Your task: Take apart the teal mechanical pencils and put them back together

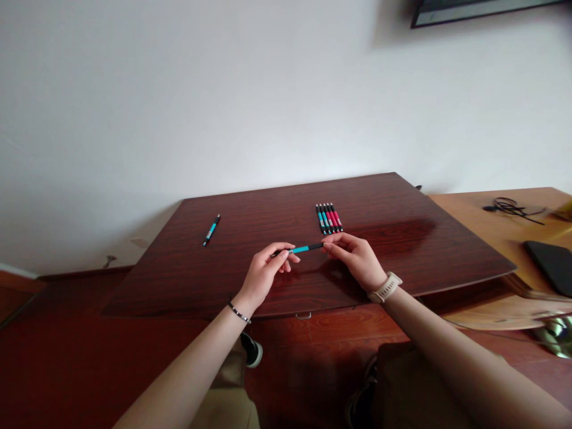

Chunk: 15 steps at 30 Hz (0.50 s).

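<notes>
Between my two hands a blue and black pen is held level above the dark wooden table. My left hand pinches its left end between thumb and fingers. The right end is pinched by my right hand, which hides its tip. Just beyond my right hand lies a neat row of pens, blue ones on the left and pink ones on the right, side by side. A single blue pen lies apart on the left of the table, slightly slanted.
A lighter wooden desk adjoins on the right, bearing a coiled black cable and a flat black object. A white wall rises behind the table. Part of a dark-framed screen shows at upper right.
</notes>
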Each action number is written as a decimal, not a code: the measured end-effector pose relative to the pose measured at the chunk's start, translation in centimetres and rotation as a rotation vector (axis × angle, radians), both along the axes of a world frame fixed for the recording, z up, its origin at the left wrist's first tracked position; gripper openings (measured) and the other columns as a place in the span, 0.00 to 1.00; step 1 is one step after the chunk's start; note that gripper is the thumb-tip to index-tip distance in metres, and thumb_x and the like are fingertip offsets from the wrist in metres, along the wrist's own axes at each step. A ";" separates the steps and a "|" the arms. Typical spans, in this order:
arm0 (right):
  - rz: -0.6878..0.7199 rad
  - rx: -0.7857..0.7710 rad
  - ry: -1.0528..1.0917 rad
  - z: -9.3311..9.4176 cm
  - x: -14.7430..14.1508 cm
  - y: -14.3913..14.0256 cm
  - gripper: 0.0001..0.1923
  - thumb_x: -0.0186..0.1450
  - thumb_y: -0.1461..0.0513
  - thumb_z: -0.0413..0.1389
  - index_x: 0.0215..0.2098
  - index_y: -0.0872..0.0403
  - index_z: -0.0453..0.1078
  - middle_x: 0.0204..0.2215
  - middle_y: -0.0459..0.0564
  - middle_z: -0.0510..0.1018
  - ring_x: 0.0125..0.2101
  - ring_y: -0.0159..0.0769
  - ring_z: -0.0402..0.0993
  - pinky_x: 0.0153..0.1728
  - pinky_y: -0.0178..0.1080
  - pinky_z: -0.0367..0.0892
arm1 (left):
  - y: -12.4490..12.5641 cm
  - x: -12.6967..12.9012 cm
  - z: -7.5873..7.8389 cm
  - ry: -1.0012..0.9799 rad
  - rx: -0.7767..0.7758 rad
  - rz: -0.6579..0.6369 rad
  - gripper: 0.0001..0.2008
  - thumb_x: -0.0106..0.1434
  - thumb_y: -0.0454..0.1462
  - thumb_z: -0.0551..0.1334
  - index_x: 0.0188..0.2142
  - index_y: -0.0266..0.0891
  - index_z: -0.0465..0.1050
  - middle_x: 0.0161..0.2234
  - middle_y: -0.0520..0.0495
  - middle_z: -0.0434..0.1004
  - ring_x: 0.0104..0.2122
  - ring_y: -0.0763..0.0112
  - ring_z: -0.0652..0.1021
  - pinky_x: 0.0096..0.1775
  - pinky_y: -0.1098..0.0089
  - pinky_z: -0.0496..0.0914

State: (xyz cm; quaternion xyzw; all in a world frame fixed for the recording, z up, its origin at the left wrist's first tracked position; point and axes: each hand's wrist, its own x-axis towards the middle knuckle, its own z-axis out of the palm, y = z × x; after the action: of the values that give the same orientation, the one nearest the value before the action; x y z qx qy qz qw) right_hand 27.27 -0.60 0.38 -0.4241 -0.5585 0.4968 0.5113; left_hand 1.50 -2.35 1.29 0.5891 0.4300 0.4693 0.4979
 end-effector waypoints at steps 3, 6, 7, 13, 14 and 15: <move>0.014 0.000 0.004 -0.1 0.0 0.0 0.19 0.63 0.45 0.69 0.40 0.51 0.80 0.36 0.50 0.83 0.32 0.37 0.76 0.37 0.40 0.74 | -0.1 0.2 0.1 0.031 0.020 -0.004 0.13 0.70 0.41 0.67 0.51 0.40 0.82 0.42 0.40 0.87 0.31 0.68 0.78 0.38 0.67 0.72; 0.028 0.017 -0.026 0.0 -0.1 -0.1 0.19 0.63 0.45 0.69 0.40 0.50 0.80 0.37 0.50 0.83 0.32 0.38 0.76 0.36 0.40 0.73 | -0.1 0.4 0.2 0.029 0.024 0.005 0.13 0.68 0.42 0.70 0.50 0.40 0.82 0.42 0.41 0.87 0.31 0.69 0.78 0.37 0.67 0.72; 0.023 0.023 -0.030 0.0 -0.1 -0.1 0.19 0.63 0.45 0.69 0.40 0.50 0.80 0.37 0.50 0.83 0.32 0.38 0.76 0.36 0.40 0.73 | -0.1 0.4 0.2 0.025 0.020 0.004 0.14 0.68 0.43 0.70 0.50 0.40 0.82 0.41 0.41 0.87 0.30 0.69 0.78 0.36 0.68 0.71; 0.011 0.029 -0.002 0.2 -0.2 -0.2 0.18 0.64 0.45 0.69 0.39 0.51 0.79 0.35 0.49 0.82 0.32 0.37 0.76 0.36 0.40 0.72 | -0.2 0.6 0.0 -0.005 -0.030 0.007 0.27 0.76 0.56 0.57 0.41 0.36 0.82 0.20 0.48 0.75 0.21 0.69 0.72 0.27 0.68 0.64; 0.014 0.028 0.002 0.2 -0.2 -0.1 0.18 0.64 0.46 0.69 0.40 0.51 0.79 0.35 0.49 0.82 0.32 0.37 0.76 0.36 0.40 0.72 | -0.2 0.7 0.0 0.014 -0.025 0.016 0.28 0.76 0.56 0.56 0.39 0.36 0.81 0.18 0.49 0.72 0.19 0.70 0.70 0.28 0.68 0.64; 0.013 0.028 0.005 0.1 -0.2 -0.1 0.18 0.64 0.46 0.69 0.40 0.51 0.79 0.35 0.49 0.82 0.32 0.37 0.76 0.36 0.39 0.72 | -0.2 0.7 0.1 0.039 -0.017 0.020 0.28 0.76 0.56 0.57 0.36 0.36 0.81 0.16 0.51 0.70 0.19 0.70 0.70 0.28 0.68 0.65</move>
State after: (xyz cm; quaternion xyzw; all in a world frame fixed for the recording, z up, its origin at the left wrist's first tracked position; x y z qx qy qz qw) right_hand 27.08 -0.72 0.53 -0.4119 -0.5669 0.4934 0.5153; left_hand 2.20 -2.58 1.36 0.5895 0.4496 0.4589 0.4897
